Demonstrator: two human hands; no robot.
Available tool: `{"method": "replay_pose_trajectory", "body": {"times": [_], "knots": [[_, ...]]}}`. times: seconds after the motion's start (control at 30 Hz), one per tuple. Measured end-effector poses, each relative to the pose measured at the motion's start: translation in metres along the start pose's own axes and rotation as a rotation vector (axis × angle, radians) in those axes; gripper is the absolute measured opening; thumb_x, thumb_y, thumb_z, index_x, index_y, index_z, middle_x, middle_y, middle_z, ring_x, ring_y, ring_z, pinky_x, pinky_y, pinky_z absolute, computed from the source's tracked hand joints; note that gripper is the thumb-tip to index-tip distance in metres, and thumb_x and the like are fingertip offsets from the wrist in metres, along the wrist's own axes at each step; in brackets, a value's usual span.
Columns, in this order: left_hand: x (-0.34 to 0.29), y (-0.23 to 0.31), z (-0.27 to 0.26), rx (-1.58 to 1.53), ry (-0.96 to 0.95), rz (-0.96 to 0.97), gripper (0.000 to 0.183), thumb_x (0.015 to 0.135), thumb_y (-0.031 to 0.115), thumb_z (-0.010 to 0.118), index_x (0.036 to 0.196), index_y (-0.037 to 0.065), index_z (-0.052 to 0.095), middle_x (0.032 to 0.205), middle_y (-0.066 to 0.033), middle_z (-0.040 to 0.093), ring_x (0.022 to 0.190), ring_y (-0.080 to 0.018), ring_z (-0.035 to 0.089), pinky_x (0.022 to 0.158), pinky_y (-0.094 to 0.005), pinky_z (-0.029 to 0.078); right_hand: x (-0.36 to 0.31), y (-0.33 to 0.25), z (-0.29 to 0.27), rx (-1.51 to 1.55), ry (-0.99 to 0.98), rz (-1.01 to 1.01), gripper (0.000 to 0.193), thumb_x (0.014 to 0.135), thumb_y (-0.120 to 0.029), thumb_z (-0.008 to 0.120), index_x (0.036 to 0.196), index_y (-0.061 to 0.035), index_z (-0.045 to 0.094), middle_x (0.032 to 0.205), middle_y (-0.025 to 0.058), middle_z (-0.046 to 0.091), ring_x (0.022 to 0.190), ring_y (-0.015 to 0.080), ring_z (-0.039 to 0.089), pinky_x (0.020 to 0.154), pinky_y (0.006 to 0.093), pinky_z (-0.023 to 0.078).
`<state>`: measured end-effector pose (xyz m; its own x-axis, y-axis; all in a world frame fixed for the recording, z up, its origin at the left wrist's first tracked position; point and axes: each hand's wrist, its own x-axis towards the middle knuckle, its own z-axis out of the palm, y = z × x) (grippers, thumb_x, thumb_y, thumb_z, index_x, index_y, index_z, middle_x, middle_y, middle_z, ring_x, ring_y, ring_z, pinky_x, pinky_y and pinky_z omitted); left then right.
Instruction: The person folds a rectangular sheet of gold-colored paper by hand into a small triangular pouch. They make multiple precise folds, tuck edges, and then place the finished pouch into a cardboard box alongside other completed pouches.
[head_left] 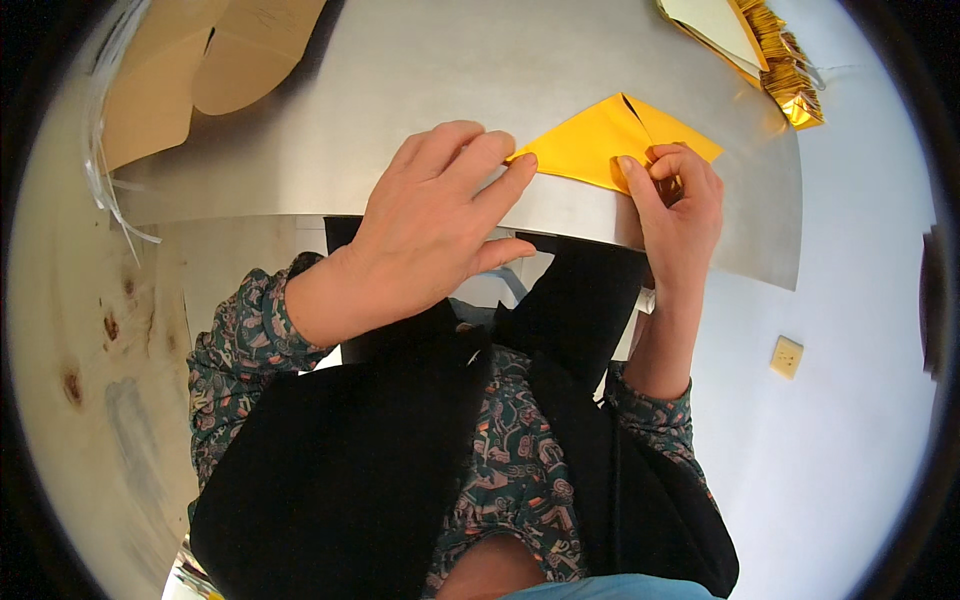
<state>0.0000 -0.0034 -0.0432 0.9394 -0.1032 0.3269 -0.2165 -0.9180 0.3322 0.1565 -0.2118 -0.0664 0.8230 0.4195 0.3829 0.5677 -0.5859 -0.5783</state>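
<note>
A yellow sheet of paper (590, 145), folded into a flat triangular shape, lies near the front edge of the metal table. A dark slit between its folds runs down from the far point. My left hand (430, 195) is open, thumb held apart, with its fingertips touching the left corner of the paper. At the right half of the sheet, my right hand (680, 200) is closed, pinching the near edge between thumb and curled fingers. The curled fingers partly hide the edge they grip.
On the metal table (450, 60), an open cardboard box (240, 60) stands at the back left, beside white plastic strips (100, 160). A stack of gold and yellow folded papers (775, 60) lies at the back right. A wall socket (786, 357) is at the right.
</note>
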Motion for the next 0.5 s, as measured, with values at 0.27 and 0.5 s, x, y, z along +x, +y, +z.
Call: {"method": "replay_pose_trajectory", "body": {"times": [0.27, 0.5], "knots": [[0.011, -0.003, -0.003, 0.118, -0.021, 0.135, 0.063, 0.073, 0.040, 0.083, 0.116, -0.003, 0.065, 0.107, -0.0097, 0.061, 0.104, -0.0270, 0.055, 0.087, -0.0353, 0.048, 0.002, 0.005, 0.003, -0.061, 0.049, -0.120, 0.030, 0.079, -0.026, 0.083, 0.085, -0.0072, 0.061, 0.082, 0.0054, 0.064, 0.083, 0.0268, 0.058, 0.082, 0.0388, 0.045], [0.013, 0.024, 0.018, 0.295, 0.000, 0.083, 0.067, 0.080, 0.052, 0.073, 0.131, 0.009, 0.064, 0.104, -0.0061, 0.058, 0.097, -0.0241, 0.054, 0.085, -0.0372, 0.045, 0.001, 0.021, 0.007, -0.152, 0.002, -0.149, 0.036, 0.082, -0.038, 0.080, 0.090, -0.0065, 0.065, 0.089, 0.0080, 0.067, 0.089, 0.0285, 0.060, 0.086, 0.0410, 0.044]]}}
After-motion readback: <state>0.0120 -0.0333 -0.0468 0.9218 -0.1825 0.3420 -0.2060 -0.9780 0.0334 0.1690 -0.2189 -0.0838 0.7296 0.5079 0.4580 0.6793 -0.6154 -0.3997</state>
